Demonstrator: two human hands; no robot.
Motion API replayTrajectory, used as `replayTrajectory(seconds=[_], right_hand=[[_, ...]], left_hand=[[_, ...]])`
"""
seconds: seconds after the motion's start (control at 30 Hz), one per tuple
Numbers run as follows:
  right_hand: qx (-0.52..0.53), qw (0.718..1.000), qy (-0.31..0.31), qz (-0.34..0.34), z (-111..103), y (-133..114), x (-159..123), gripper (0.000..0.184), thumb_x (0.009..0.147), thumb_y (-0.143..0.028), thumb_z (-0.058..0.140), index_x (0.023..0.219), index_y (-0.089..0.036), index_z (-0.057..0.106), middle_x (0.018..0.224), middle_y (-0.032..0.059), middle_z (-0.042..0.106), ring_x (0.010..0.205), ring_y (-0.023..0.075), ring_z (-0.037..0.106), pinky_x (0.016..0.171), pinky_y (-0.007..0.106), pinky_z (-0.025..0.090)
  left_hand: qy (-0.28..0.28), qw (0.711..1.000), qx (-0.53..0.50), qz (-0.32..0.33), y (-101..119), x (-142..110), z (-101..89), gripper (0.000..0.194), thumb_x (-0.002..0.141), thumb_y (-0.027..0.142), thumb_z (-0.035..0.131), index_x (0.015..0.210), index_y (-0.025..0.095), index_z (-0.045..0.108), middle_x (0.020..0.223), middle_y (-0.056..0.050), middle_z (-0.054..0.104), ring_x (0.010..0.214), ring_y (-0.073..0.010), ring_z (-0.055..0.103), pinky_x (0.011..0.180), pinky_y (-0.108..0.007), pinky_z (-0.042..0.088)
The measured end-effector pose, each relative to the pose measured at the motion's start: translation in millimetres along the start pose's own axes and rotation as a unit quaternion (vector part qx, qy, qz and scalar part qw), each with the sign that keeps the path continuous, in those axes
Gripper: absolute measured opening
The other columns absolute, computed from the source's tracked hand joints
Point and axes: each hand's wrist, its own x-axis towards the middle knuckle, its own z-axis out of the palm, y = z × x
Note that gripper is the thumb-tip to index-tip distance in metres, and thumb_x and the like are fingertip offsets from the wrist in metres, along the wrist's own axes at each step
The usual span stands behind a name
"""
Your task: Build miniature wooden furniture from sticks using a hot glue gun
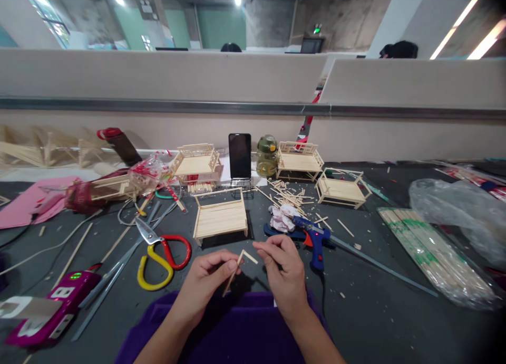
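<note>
My left hand (213, 277) pinches a small L-shaped piece of two joined wooden sticks (249, 257) between thumb and fingers. One leg of it points down, the other to the right. My right hand (286, 271) is just beside the right leg's end, its fingertips drawn together; whether anything small is in them I cannot make out. Behind both hands stands a miniature stick bench (220, 219) with a back rail. To the right lies a blue hot glue gun (314, 237) beside a crumpled tissue (282, 218).
Scissors (152, 248) and a magenta power strip (59, 306) lie left. More stick benches (300, 161) stand behind, with a phone (240, 155) and a green bottle (267, 155). Loose sticks (290, 198) are scattered centrally; bagged sticks (435, 253) lie right. A purple tray (245, 322) is below my hands.
</note>
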Motion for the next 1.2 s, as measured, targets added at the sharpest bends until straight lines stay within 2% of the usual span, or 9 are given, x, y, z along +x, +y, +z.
replayTrajectory(seconds=[0.2,0.37,0.7,0.83,0.93,1.07,1.2], right_hand=[[0.001,1.000,0.000,-0.001,0.5,-0.1,-0.9,0.020,0.086,-0.014,0.060,0.097,-0.025,0.072,0.080,0.0018,0.061,0.079,0.0164,0.057,0.070,0.030,0.047],[0.003,1.000,-0.014,0.003,-1.4,-3.9,-0.3,0.018,0.089,-0.017,0.055,0.096,-0.023,0.071,0.081,0.0031,0.063,0.080,0.0173,0.057,0.071,0.031,0.046],[-0.013,1.000,-0.024,0.012,-3.0,-8.2,1.6,0.018,0.090,-0.020,0.054,0.078,-0.020,0.066,0.071,0.0019,0.060,0.072,0.0170,0.054,0.068,0.031,0.042],[0.011,1.000,-0.003,0.002,-2.2,-6.6,1.6,0.008,0.085,-0.017,0.062,0.082,-0.021,0.068,0.076,0.0024,0.061,0.076,0.0170,0.055,0.068,0.030,0.044],[0.038,0.999,0.008,0.008,-1.3,-5.2,1.4,0.011,0.084,-0.015,0.062,0.086,-0.022,0.070,0.079,0.0025,0.061,0.078,0.0169,0.056,0.068,0.030,0.046],[0.055,0.998,-0.012,0.017,-2.3,-6.3,1.1,0.016,0.088,-0.018,0.056,0.092,-0.023,0.070,0.081,0.0033,0.062,0.080,0.0174,0.057,0.070,0.031,0.047],[0.045,0.998,-0.022,0.034,-4.2,-9.3,1.4,0.018,0.091,-0.021,0.052,0.087,-0.022,0.070,0.079,0.0035,0.063,0.078,0.0174,0.057,0.072,0.032,0.045]], left_hand=[[-0.001,1.000,-0.004,0.001,1.5,-0.8,0.2,0.028,0.075,0.041,0.070,0.080,0.014,0.071,0.070,-0.003,0.060,0.058,-0.0099,0.048,0.052,-0.020,0.037],[-0.002,1.000,-0.007,0.003,1.4,-0.7,0.2,0.026,0.075,0.040,0.070,0.081,0.014,0.072,0.071,-0.003,0.061,0.059,-0.0105,0.049,0.053,-0.020,0.038],[-0.006,1.000,-0.005,-0.003,2.4,-1.0,0.6,0.026,0.076,0.040,0.069,0.081,0.014,0.072,0.069,-0.002,0.059,0.058,-0.0099,0.048,0.052,-0.020,0.038],[-0.007,1.000,-0.003,0.001,2.3,-1.7,0.8,0.026,0.076,0.040,0.070,0.080,0.014,0.071,0.070,-0.002,0.059,0.058,-0.0095,0.048,0.052,-0.019,0.037],[-0.010,1.000,-0.007,0.003,2.1,-1.8,0.8,0.026,0.076,0.040,0.070,0.080,0.014,0.072,0.070,-0.002,0.059,0.059,-0.0097,0.048,0.053,-0.019,0.037],[-0.012,1.000,-0.009,-0.002,2.4,-1.6,1.0,0.026,0.076,0.040,0.070,0.081,0.014,0.072,0.070,-0.002,0.058,0.057,-0.0096,0.047,0.051,-0.020,0.037],[-0.010,1.000,-0.009,0.001,3.5,-1.7,1.9,0.026,0.075,0.040,0.070,0.080,0.015,0.072,0.069,-0.002,0.059,0.057,-0.0100,0.047,0.051,-0.020,0.037]])
